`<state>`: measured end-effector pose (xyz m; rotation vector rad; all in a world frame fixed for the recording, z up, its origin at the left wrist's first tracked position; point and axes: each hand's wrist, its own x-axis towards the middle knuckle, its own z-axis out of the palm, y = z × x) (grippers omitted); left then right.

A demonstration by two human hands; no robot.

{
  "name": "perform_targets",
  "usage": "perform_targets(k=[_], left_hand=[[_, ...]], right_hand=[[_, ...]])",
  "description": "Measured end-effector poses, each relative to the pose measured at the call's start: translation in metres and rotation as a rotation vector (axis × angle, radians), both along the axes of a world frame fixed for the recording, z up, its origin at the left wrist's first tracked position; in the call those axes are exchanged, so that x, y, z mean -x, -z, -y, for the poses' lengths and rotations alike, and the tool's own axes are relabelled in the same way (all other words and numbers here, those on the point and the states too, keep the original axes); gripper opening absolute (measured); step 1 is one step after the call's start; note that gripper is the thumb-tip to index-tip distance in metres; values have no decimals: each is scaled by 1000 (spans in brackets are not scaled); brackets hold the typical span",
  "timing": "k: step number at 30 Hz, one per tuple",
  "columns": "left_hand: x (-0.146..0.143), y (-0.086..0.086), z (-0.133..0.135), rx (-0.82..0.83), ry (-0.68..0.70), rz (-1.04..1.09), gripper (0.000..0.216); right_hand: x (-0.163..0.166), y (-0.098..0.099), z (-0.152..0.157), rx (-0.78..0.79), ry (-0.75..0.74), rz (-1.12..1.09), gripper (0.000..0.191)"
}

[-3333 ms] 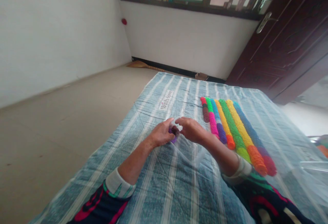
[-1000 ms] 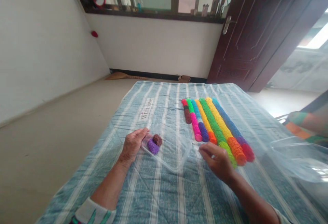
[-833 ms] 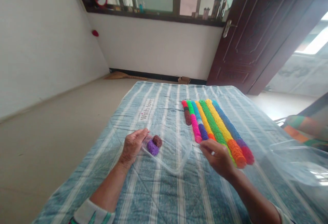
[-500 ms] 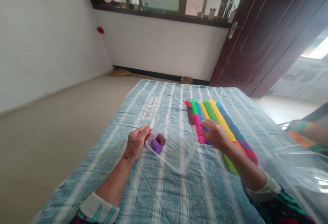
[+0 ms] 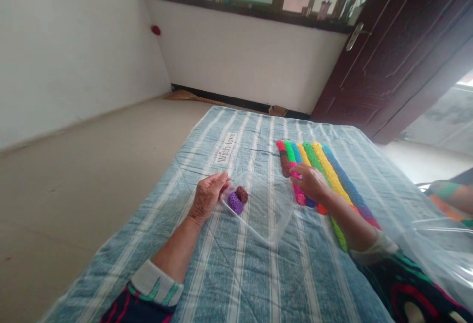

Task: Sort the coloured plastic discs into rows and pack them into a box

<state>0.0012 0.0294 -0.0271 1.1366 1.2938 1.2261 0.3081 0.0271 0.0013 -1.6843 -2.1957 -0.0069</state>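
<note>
My left hand (image 5: pixel 210 195) grips the near-left corner of a shallow clear plastic tray (image 5: pixel 271 237) between thumb and fingers. Inside that corner sit a purple foam-bead clay lump (image 5: pixel 235 204) and a smaller brown clay lump (image 5: pixel 242 194), touching each other. My right hand (image 5: pixel 309 181) is over the coloured clay strips, its fingers bent together at the lower end of the red, black and brown strip (image 5: pixel 286 165). Part of the pink and green strip (image 5: pixel 300 196) lies under the fingers. Whether a bit of clay is between the fingertips is hidden.
Longer strips, among them a yellow one (image 5: pixel 334 177) and a blue one (image 5: pixel 343 185), lie side by side on the striped cloth (image 5: pixel 207 264). Clear plastic containers (image 5: pixel 443 239) stand at the right edge. A dark red door (image 5: pixel 373 62) is behind.
My right hand has shifted left and slightly away, from over the blue strip to the brown strip's end. My left hand keeps its grip on the tray. The whole view has turned a little.
</note>
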Motion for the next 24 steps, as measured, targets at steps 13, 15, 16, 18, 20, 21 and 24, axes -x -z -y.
perform_targets(k=[13,15,16,18,20,21,24], left_hand=[[1,6,-4,-27,22,6,55],[1,5,-4,-32,22,-5,56],[1,5,-3,-33,22,-11,56],[1,5,-3,-32,23,-21,55],[1,6,-3,-32,21,-25,54],[1,6,-4,-31,19,-26,53],[2,7,-4,-28,28,-16,53]], right_hand=[[11,-12,8,-81,-69,-54,11],[20,-18,14,-106,-115,-60,10],[25,-22,16,-116,-143,-64,11],[38,-27,22,-121,-205,-68,11],[55,-30,28,-115,-278,-38,12],[63,-30,31,-110,-322,-10,11],[87,-25,39,-102,-434,79,10]])
